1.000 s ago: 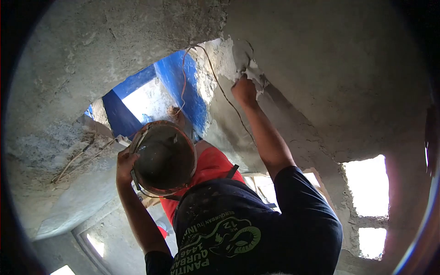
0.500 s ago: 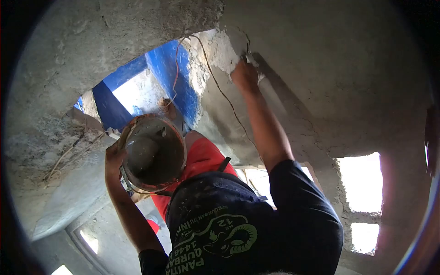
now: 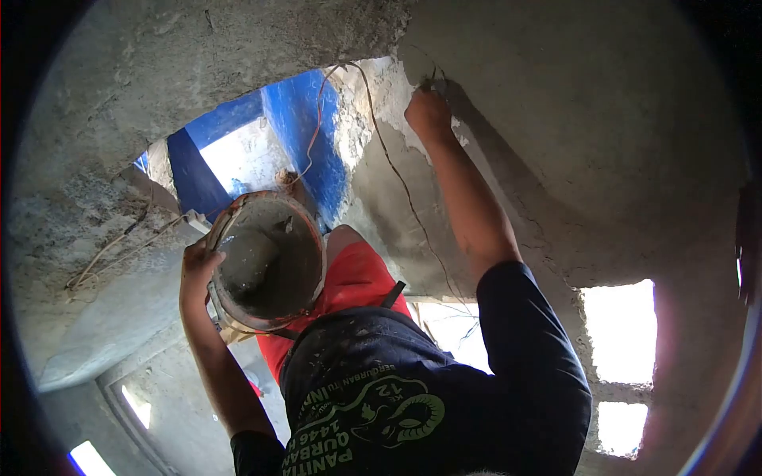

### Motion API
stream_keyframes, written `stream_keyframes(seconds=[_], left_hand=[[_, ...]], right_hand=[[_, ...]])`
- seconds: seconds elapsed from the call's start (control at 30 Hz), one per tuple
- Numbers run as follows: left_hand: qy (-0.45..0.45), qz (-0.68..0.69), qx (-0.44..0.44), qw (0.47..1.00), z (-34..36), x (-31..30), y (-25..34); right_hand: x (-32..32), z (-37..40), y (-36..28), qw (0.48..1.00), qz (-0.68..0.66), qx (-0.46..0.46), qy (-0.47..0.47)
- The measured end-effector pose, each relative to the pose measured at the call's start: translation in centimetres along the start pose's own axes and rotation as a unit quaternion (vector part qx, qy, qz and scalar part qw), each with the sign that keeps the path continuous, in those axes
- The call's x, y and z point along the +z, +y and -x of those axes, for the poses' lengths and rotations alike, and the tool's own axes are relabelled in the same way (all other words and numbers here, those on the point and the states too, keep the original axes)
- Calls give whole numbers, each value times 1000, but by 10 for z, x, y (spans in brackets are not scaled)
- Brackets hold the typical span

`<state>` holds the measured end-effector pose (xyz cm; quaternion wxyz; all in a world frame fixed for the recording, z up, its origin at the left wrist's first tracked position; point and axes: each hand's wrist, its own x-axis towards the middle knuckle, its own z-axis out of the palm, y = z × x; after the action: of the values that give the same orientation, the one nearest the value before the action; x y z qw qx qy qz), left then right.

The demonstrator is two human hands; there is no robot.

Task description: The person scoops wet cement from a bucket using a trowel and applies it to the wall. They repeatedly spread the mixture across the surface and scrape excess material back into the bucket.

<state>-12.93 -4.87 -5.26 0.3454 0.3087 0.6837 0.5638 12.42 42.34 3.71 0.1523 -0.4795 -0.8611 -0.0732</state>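
A round bucket (image 3: 305,266) with a mortar-smeared rim is tilted toward me, and grey wet mortar (image 3: 246,260) lies inside it. My left hand (image 3: 198,266) is closed on the bucket's left rim, thumb over the edge. Up at the wall, my right hand (image 3: 429,113) is a fist around what looks like a trowel (image 3: 433,79). Only a thin dark part of this tool shows beyond the knuckles; the handle is hidden. The fist is beside the border between smooth grey plaster (image 3: 571,143) and a rough pale patch (image 3: 386,91).
A loose wire (image 3: 389,159) hangs down the wall between bucket and right arm. Blue-painted surfaces (image 3: 298,119) show through an opening at upper left. Bright wall openings (image 3: 621,329) are at right. More cables (image 3: 119,242) run along the rough concrete at left.
My right hand has shifted slightly up the wall, and less of the tool shows. The bucket stays in my left hand, turned a little. The view has tilted slightly.
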Motion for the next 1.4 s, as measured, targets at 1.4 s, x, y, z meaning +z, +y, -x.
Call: stream_keyframes(seconds=[1.4], left_hand=[[18,-23,-5,1000,7,-2,-7]], right_hand=[[4,52,-2,987,81,-53,-129]])
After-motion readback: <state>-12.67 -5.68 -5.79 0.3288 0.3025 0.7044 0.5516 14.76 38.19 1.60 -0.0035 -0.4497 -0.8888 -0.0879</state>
